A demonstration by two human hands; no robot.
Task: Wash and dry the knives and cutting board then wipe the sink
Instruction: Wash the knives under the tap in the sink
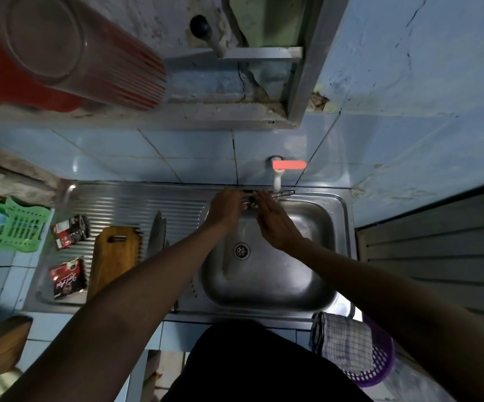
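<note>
Both hands work under the tap (276, 177): left hand (225, 206) curled on something small, unclear what; right hand (272, 220) flat, fingers straight. Cutting board (116, 256) and knives (157, 233) lie on the drainboard left of the tap, apparently unwashed; next, likely fetch one.

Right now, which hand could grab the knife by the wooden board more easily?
The left hand, probably. The knife lies on the ridged draining side left of the basin, beside the cutting board, on that arm's side. The right hand is over the basin and would have to cross over.
</note>
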